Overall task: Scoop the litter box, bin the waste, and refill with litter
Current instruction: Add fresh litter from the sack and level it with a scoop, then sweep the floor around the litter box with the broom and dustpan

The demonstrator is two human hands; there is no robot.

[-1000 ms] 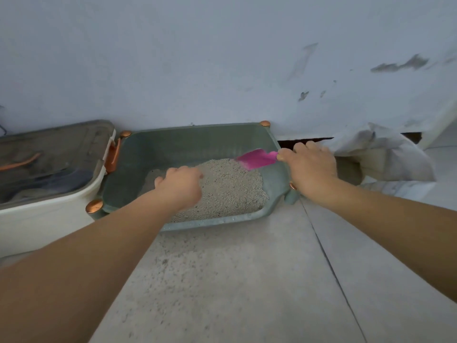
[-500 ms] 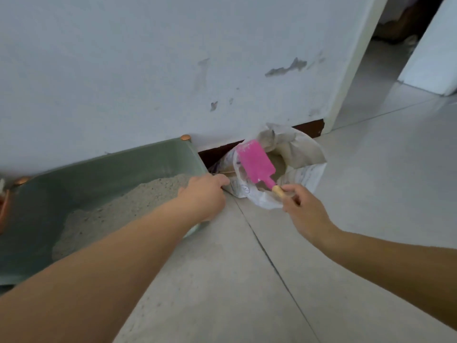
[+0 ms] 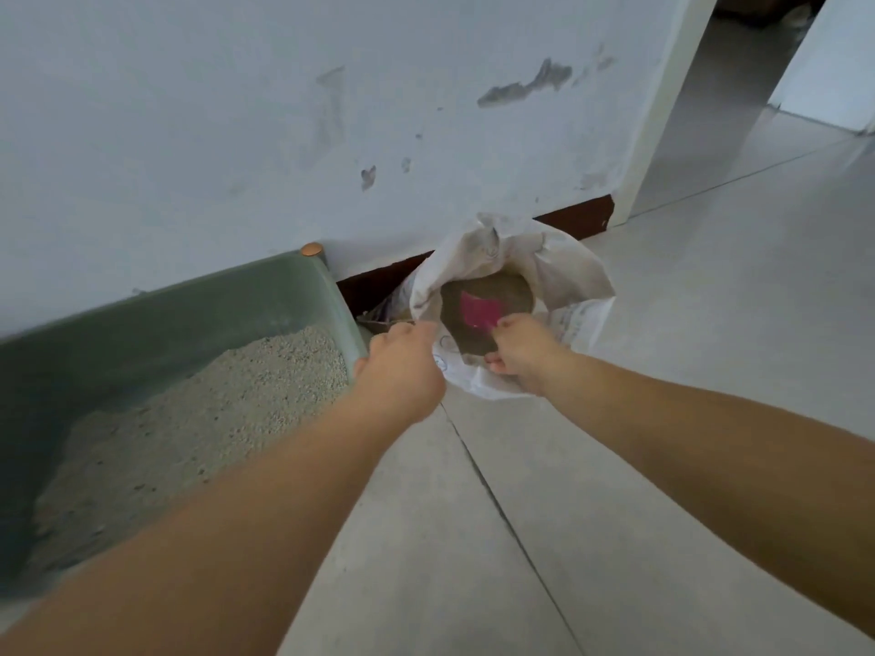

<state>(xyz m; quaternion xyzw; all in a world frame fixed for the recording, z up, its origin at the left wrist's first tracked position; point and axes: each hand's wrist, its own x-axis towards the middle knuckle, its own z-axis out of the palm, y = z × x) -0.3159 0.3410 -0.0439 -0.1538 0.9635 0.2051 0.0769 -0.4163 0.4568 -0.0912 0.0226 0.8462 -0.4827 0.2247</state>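
Head | right hand [image 3: 521, 355] grips pink scoop [image 3: 479, 311] in bag [image 3: 558, 272] | left hand [image 3: 402, 371] clenched, grasp unclear

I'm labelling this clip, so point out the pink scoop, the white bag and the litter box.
pink scoop [image 3: 479, 311], head view, on its blade.
white bag [image 3: 563, 267], head view, far rim.
litter box [image 3: 189, 305], head view, inner back wall.

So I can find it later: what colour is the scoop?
Pink; the scoop shows in the head view, inside the bag.
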